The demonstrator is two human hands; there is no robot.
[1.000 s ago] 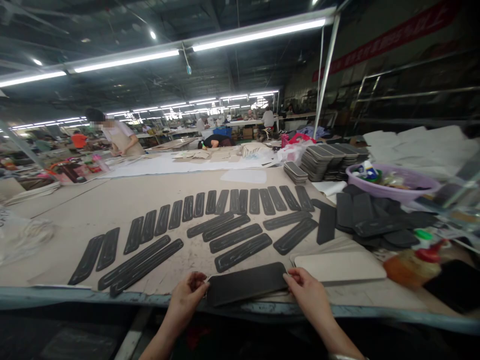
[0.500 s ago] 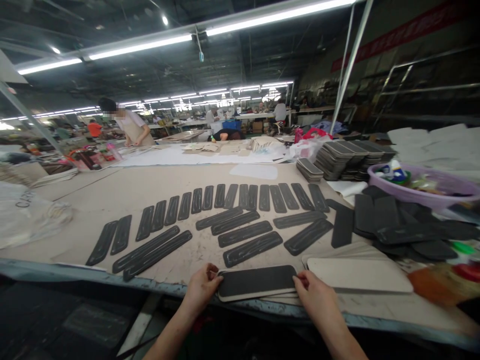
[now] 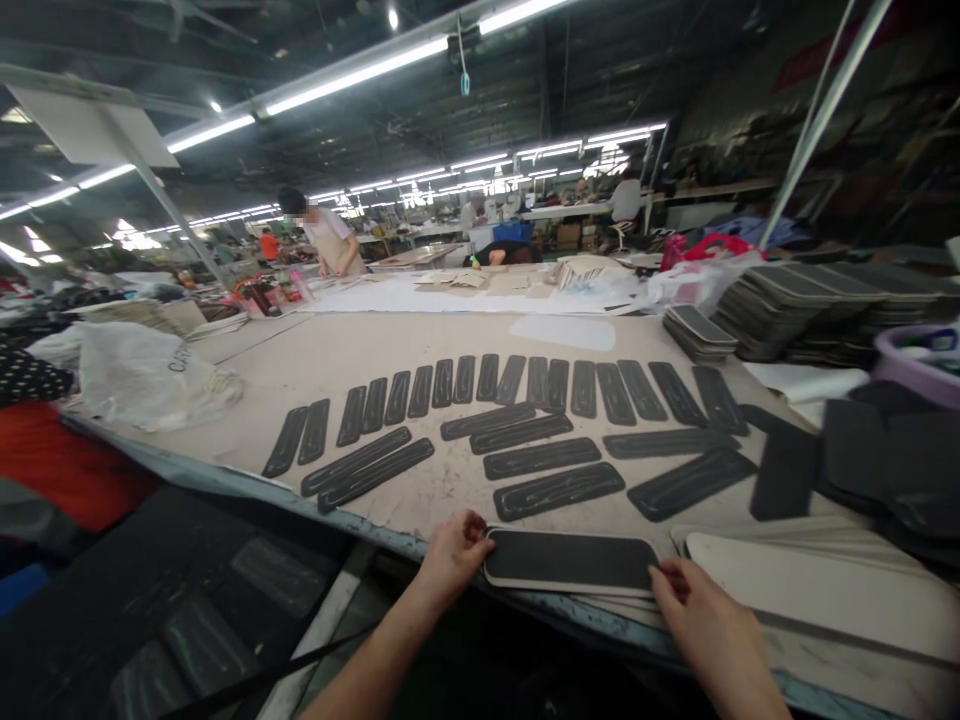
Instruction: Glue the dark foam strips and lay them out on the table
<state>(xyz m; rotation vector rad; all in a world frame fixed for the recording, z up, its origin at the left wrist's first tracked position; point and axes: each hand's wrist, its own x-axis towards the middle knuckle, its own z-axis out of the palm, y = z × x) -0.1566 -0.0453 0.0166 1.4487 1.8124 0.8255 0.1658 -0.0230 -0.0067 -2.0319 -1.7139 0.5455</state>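
A black rectangular panel [image 3: 570,560] with rounded corners lies over a slightly larger beige board [image 3: 517,586], whose pale rim shows around it at the table's front edge. My left hand [image 3: 454,552] pinches the left end, thumb and fingertips closed at the corner. At the right end, my right hand [image 3: 697,600] grips with thumb and bent fingers. Just beyond lie glossy, wet-looking black strips [image 3: 559,490], in slanted pairs and in a curved row [image 3: 540,385]. Beside my right hand is a stack of beige boards [image 3: 810,580].
Matte black pieces [image 3: 855,450] are heaped at the right, near a purple basin [image 3: 915,365]. Stacked dark panels [image 3: 795,300] stand behind. A white plastic bag [image 3: 150,375] lies at the left. Across the table a person [image 3: 330,240] in an apron is standing.
The view has swung to the left, so everything sits further right in the picture. Both hands keep hold of the panel's two ends, and the strips lie as before.
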